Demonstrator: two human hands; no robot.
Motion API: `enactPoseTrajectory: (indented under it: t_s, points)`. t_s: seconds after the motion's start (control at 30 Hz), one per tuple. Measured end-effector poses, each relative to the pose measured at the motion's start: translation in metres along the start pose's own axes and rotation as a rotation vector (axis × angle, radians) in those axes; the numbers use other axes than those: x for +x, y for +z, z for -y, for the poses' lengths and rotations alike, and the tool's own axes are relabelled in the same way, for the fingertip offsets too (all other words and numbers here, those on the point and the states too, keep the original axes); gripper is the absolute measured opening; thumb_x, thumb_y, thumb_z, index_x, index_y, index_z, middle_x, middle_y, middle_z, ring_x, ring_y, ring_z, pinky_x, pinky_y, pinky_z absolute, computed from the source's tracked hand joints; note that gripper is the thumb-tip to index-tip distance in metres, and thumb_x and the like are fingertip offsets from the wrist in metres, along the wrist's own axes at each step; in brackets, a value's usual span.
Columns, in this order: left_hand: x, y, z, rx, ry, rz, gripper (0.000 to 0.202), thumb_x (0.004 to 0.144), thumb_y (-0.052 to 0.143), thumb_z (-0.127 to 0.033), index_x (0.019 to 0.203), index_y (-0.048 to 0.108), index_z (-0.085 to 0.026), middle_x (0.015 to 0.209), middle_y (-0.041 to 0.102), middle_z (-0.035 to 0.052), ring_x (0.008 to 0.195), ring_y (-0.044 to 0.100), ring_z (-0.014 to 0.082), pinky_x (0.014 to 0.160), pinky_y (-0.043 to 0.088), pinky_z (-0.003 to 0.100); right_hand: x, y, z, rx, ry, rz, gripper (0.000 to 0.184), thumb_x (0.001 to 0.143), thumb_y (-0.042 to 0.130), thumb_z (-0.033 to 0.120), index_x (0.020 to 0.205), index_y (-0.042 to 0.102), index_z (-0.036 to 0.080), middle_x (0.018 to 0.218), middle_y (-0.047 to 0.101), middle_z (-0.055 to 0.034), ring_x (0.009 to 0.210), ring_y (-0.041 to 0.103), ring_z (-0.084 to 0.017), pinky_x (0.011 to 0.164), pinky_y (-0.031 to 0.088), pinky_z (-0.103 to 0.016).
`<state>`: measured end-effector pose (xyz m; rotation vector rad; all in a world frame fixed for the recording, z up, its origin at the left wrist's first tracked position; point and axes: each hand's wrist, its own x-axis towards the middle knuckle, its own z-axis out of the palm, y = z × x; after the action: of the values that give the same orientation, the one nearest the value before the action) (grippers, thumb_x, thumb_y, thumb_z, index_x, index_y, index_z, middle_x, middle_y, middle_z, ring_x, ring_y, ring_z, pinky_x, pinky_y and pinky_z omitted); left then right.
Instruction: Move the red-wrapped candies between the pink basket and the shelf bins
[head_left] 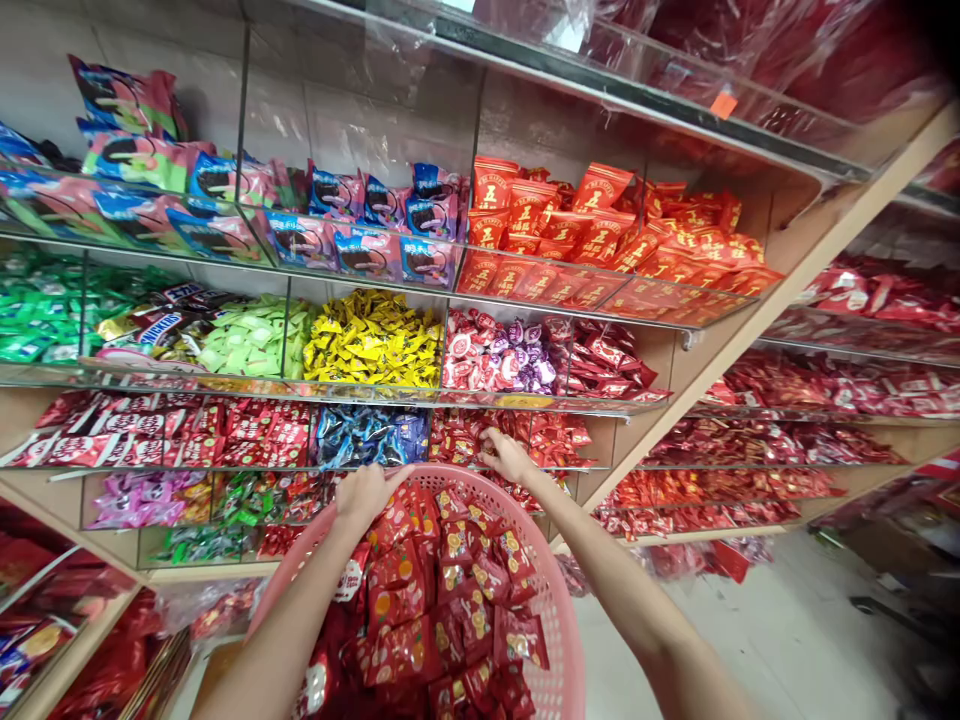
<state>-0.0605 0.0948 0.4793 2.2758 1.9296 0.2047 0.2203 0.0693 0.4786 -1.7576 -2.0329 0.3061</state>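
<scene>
A pink plastic basket (559, 600) full of red-wrapped candies (450, 610) is in front of me at the lower middle. My left hand (367, 495) grips its far rim on the left, thumb stretched along the edge and the other fingers partly hidden. My right hand (508, 455) reaches over the basket to a shelf compartment of small red and gold packets (454, 437). Its fingers point left and look slightly bent and apart; nothing is visible between them. Blue-wrapped candies (367, 437) fill the compartment to the left.
Clear-fronted shelves hold yellow candies (375, 345), pale green packets (255, 335), red packets (600, 235) and blue-pink packets (352, 250). A slanting wooden side panel (675, 400) stands to the right, with more red candy shelves beyond. Tiled floor (787, 630) shows at lower right.
</scene>
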Motion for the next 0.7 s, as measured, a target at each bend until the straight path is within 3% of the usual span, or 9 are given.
enactPoseTrajectory:
  t_s: [0.13,0.23,0.37,0.43,0.57,0.7]
  points:
    - [0.000,0.000,0.000,0.000,-0.004,-0.002,0.081,0.072,0.015,-0.073,0.083,0.067,-0.012,0.085,0.066,0.0180,0.085,0.060,0.0335,0.071,0.044,0.041,0.004,0.010,-0.009,-0.001,0.139,0.058,0.021,0.081,0.044,0.021,0.102,0.049,0.021,0.085,0.063,-0.0015,0.080,0.058,-0.013,0.068,0.038,-0.022]
    - [0.000,-0.002,-0.001,0.001,-0.006,0.011,0.081,0.072,0.015,-0.073,0.081,0.067,-0.012,0.086,0.066,0.0186,0.085,0.060,0.0335,0.071,0.044,0.041,0.017,0.011,0.000,-0.071,0.284,0.039,0.024,0.081,0.046,0.029,0.103,0.050,0.020,0.086,0.064,-0.0051,0.084,0.059,-0.017,0.068,0.040,-0.025]
    - [-0.001,-0.003,-0.002,0.002,-0.007,0.007,0.080,0.072,0.015,-0.072,0.081,0.067,-0.012,0.086,0.065,0.0186,0.085,0.060,0.0334,0.072,0.044,0.041,0.046,0.017,0.031,-0.145,0.590,0.097,0.061,0.071,0.053,0.055,0.116,0.043,0.014,0.105,0.059,-0.0167,0.095,0.057,-0.027,0.072,0.043,-0.033]
    - [-0.001,-0.003,-0.002,0.002,-0.007,0.004,0.080,0.072,0.014,-0.072,0.080,0.067,-0.012,0.085,0.065,0.0182,0.084,0.060,0.0333,0.072,0.044,0.041,0.058,0.025,0.046,-0.173,0.681,0.172,0.082,0.064,0.058,0.059,0.125,0.035,0.010,0.112,0.055,-0.0217,0.102,0.054,-0.030,0.076,0.044,-0.037]
    - [-0.002,-0.003,-0.002,0.012,-0.013,-0.003,0.081,0.073,0.014,-0.072,0.081,0.067,-0.012,0.086,0.065,0.0186,0.085,0.060,0.0329,0.072,0.044,0.041,0.072,0.040,0.060,-0.209,0.754,0.297,0.089,0.059,0.067,0.050,0.128,0.030,0.007,0.112,0.054,-0.0267,0.104,0.053,-0.033,0.075,0.045,-0.043]
    - [-0.002,-0.004,-0.002,0.009,-0.020,0.009,0.081,0.073,0.014,-0.072,0.083,0.067,-0.011,0.088,0.065,0.0193,0.087,0.060,0.0329,0.073,0.043,0.040,0.073,0.044,0.053,-0.206,0.715,0.319,0.083,0.059,0.069,0.036,0.127,0.032,0.006,0.114,0.052,-0.0275,0.106,0.052,-0.033,0.074,0.047,-0.043]
